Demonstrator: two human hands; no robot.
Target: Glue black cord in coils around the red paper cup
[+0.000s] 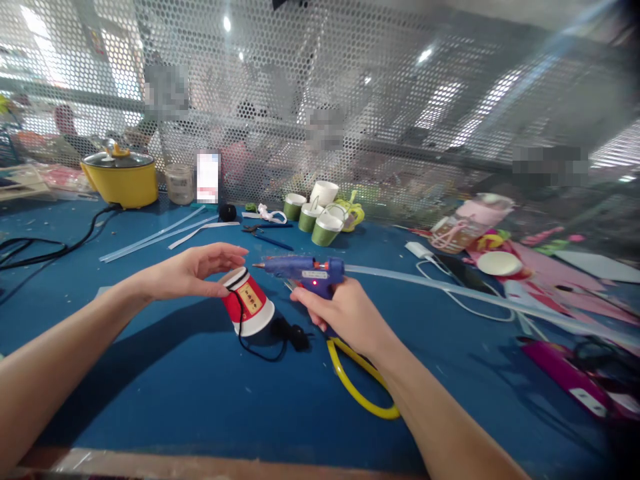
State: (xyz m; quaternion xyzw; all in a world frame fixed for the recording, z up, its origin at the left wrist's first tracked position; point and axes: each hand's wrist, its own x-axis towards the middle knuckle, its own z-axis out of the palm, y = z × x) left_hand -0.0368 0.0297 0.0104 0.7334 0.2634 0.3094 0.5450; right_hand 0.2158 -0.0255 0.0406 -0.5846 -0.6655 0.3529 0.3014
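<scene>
My left hand (193, 272) is curled round the narrow upper end of a red paper cup (247, 301), its thumb on the near side and its fingers arched behind. The cup leans left with its wide white rim down. A black cord (241, 320) runs over its side and loops onto the table beside a black tassel (293, 333). A blue hot glue gun (300, 268) is gripped in my right hand (345, 307), its lamp lit red and its nozzle pointing left, just above the cup. A clear glue stick (415, 276) trails from its back.
Yellow-handled scissors (363, 393) lie under my right forearm. Behind stand green-and-white paper cups (327, 228), pliers (270, 228), a glass jar (179, 184) and a yellow electric pot (125, 179). A purple power strip (565, 377) and a phone (460, 273) lie right.
</scene>
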